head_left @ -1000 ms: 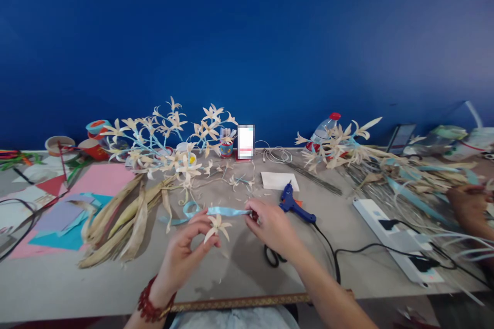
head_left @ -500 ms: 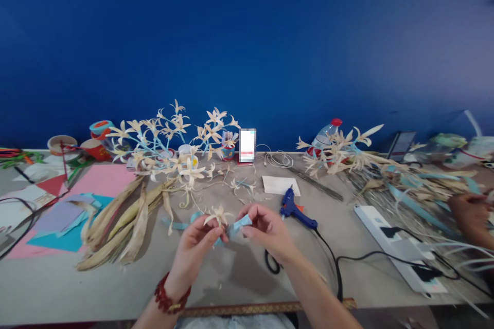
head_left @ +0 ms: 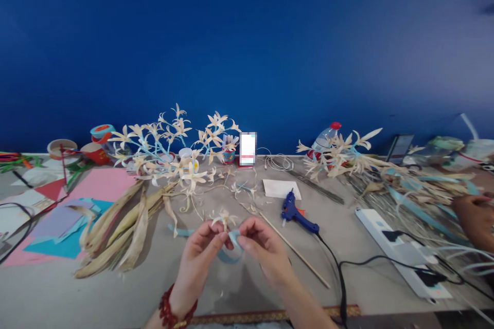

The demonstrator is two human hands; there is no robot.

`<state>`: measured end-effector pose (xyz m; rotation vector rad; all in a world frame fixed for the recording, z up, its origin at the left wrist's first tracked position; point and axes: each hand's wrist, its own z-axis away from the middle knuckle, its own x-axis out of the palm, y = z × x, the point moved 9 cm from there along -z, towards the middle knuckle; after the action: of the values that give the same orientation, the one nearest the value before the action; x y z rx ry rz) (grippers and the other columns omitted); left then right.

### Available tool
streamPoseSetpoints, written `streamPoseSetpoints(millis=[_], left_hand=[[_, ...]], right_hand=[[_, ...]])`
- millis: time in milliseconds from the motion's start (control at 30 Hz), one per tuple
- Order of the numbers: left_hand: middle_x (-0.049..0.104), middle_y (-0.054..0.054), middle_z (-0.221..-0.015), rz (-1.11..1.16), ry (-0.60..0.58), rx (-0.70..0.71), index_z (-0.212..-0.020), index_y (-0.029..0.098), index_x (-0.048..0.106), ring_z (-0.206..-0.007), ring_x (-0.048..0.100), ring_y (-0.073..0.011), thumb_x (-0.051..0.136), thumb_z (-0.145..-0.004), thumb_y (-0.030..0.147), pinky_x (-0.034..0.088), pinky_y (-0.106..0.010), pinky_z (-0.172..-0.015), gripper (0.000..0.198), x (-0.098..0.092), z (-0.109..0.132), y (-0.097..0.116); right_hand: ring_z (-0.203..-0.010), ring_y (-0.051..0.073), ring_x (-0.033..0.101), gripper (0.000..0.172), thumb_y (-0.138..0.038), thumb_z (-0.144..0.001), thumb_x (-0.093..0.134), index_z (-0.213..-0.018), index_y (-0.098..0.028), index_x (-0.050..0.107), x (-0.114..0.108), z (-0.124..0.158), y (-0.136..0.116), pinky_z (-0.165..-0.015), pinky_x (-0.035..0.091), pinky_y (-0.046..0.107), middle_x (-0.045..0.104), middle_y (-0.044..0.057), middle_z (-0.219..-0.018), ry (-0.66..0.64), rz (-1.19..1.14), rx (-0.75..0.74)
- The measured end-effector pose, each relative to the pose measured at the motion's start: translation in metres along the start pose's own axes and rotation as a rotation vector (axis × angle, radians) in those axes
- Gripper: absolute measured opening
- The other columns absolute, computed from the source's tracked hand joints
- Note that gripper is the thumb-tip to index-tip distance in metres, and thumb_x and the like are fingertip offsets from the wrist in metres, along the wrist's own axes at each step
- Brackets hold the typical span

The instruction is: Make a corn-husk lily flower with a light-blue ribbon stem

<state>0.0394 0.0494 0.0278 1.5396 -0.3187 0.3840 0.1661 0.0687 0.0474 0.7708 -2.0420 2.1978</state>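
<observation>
My left hand [head_left: 198,259] pinches a small cream flower [head_left: 224,217], which looks made of dried husk, just below its petals. Between the fingers of my right hand [head_left: 268,253] is one end of a light blue strip [head_left: 230,257]. The strip hangs in a loop between the two hands, close under the flower. My fingers hide the flower's base, and whether the strip is wrapped around it I cannot tell. Beyond my right hand, a blue glue gun [head_left: 295,213] lies on the table, and a thin stick [head_left: 297,252] slants past that forearm.
Dried husks [head_left: 116,231] and coloured paper [head_left: 57,226] cover the table's left side. Finished flowers [head_left: 181,126] stand at the back. A white power strip [head_left: 401,252] with cords lies at the right, near another person's hand [head_left: 473,221].
My right hand has turned and sits lower, and the blue strip now hangs in an open loop. The thin stick has come into sight beside my right forearm. The view has tilted slightly.
</observation>
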Motion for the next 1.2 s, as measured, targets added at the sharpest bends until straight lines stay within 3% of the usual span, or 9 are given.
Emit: streamPoseSetpoints(millis=[333,1200], left_hand=[[0.064,0.002,-0.07,-0.012,-0.023,0.044,-0.08,0.017,0.063,-0.065,0.059,-0.0111,0.069,-0.082,0.022,0.047,-0.022,-0.065,0.007,0.011,0.004,0.007],[0.063,0.0,-0.071,-0.206,-0.028,0.113,-0.075,0.017,0.064,-0.07,0.057,-0.0133,0.065,-0.085,0.024,0.045,-0.022,-0.067,0.012,0.015,0.009,0.013]], right_hand=[[-0.056,0.012,0.057,0.021,-0.032,-0.076,0.077,-0.075,-0.019,0.06,0.006,0.0,0.001,-0.055,0.045,0.024,0.06,-0.003,-0.063,0.093,-0.074,-0.174],[-0.055,0.012,0.051,0.022,-0.034,-0.08,0.071,-0.071,-0.02,0.056,-0.003,0.005,-0.002,-0.052,0.043,0.025,0.056,-0.002,-0.065,0.229,0.165,-0.258]])
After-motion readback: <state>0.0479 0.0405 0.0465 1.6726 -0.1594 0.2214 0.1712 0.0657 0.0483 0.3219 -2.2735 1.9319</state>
